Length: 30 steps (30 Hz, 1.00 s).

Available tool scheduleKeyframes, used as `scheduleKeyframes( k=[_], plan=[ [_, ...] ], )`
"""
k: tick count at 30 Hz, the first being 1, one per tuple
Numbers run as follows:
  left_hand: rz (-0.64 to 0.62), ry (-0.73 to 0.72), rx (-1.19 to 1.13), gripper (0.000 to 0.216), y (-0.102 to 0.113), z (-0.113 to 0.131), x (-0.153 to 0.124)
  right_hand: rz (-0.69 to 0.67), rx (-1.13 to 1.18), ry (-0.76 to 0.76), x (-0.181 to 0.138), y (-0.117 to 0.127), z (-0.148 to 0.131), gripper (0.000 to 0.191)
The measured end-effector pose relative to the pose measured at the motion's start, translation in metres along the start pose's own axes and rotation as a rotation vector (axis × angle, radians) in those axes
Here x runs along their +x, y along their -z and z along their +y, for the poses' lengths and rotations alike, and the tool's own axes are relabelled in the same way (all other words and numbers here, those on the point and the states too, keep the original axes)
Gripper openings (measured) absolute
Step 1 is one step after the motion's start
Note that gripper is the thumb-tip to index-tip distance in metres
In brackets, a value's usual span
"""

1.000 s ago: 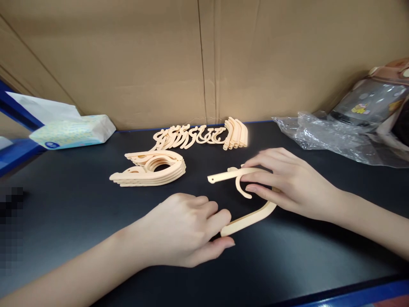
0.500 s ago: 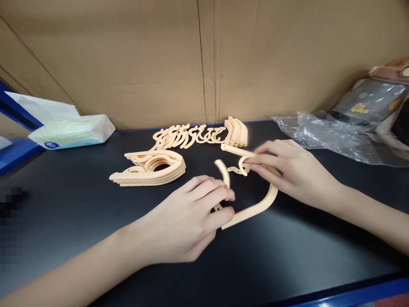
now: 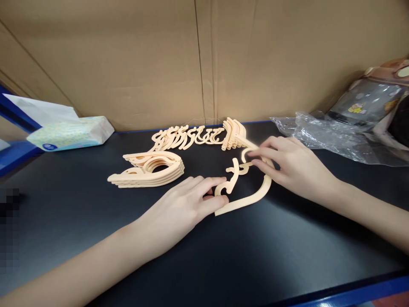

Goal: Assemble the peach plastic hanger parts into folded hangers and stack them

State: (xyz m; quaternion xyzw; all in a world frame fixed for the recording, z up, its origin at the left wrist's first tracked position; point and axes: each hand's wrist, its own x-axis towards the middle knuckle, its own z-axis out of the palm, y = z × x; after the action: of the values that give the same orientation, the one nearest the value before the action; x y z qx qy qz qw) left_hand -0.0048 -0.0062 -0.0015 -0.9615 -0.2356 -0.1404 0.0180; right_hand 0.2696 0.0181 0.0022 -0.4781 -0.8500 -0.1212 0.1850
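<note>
My left hand [image 3: 194,198] pinches a cream S-shaped hanger hook [image 3: 234,177] at its lower curve, between thumb and fingers. A long, curved cream hanger arm [image 3: 247,201] lies just beyond those fingertips and bends up toward my right hand. My right hand [image 3: 283,157] is closed around a second hanger arm [image 3: 249,142], whose straight end sticks out to the upper left. Below its fingertips, small curved cream hook pieces [image 3: 243,169] show on the black table [image 3: 204,264]. How the parts under the right fingers connect is hidden.
A stack of folded cream hangers [image 3: 150,172] lies left of centre. Behind it are a row of loose hooks [image 3: 179,137] and a bundle of hanger arms [image 3: 234,132]. A tissue pack [image 3: 73,134] sits left; clear plastic wrap [image 3: 319,134] and a bottle [image 3: 364,102] are right.
My left hand has moved slightly up and its hook has turned to lean right, showing more of its curve. My right hand has shifted slightly left, with its arm's end nearer the back bundle.
</note>
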Motion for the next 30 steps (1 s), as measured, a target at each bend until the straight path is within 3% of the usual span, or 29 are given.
scheduleKeyframes(
  k=[8,12,23,30],
  plan=[
    [-0.009,-0.048,-0.151,0.024,0.0012,0.0029,0.004,0.006,0.002,0.014,-0.001,-0.0007,-0.0027,0.021],
    [0.008,-0.034,-0.203,0.006,0.0038,0.0058,0.0055,0.006,0.005,0.037,-0.0009,0.0,-0.006,0.021],
    [0.025,-0.082,-0.129,0.002,0.0053,0.007,0.0067,-0.032,0.09,0.159,-0.0005,0.0037,-0.008,0.02],
    [0.025,-0.088,-0.133,0.011,0.0053,0.0077,0.0068,-0.044,0.147,0.256,-0.0005,0.0051,-0.0089,0.017]
  ],
)
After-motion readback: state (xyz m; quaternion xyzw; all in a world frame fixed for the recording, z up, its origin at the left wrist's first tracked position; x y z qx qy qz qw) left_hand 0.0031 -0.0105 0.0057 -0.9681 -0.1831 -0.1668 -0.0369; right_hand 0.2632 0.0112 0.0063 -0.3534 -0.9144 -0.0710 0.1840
